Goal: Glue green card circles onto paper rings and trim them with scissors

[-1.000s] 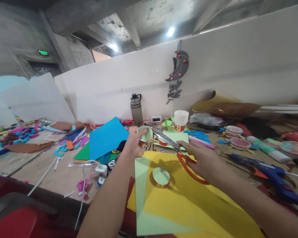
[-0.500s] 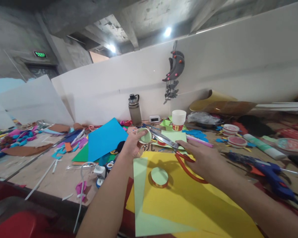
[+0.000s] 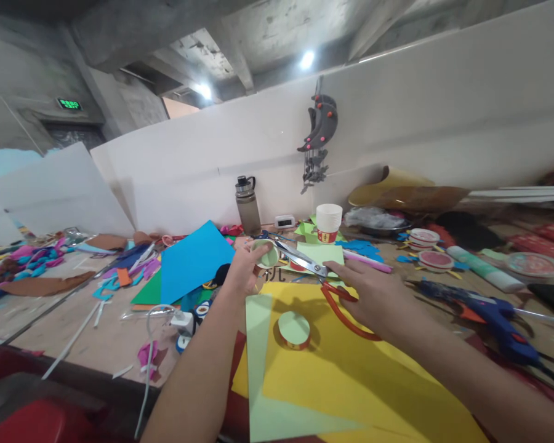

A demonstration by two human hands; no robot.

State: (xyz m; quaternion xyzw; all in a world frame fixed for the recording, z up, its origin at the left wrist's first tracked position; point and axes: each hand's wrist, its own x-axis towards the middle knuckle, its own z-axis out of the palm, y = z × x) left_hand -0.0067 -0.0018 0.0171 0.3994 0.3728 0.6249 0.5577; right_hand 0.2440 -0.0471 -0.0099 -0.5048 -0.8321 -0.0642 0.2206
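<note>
My left hand (image 3: 244, 269) is closed on a short cut-down paper cup (image 3: 269, 256), its pale green inside facing me and my thumb over the rim. In my right hand (image 3: 373, 294) are large scissors (image 3: 310, 264) with orange handles. Their blades point left, parted a little, with the tips close to the cup's right edge; whether they touch it I cannot tell. Below both hands, a short round cup piece (image 3: 294, 328) with a pale green top and a red-and-yellow side rests on yellow paper (image 3: 346, 381).
White paper cups (image 3: 329, 219) stand stacked behind the scissors, near a small digital clock (image 3: 284, 221) and a grey bottle (image 3: 248, 209). On the right lies a blue glue gun (image 3: 493, 320). Blue sheets (image 3: 196, 261) and a white cable (image 3: 150, 351) lie to the left.
The whole view has shifted slightly. Both hands keep almost the same pose, with the cup and scissors still held close together.
</note>
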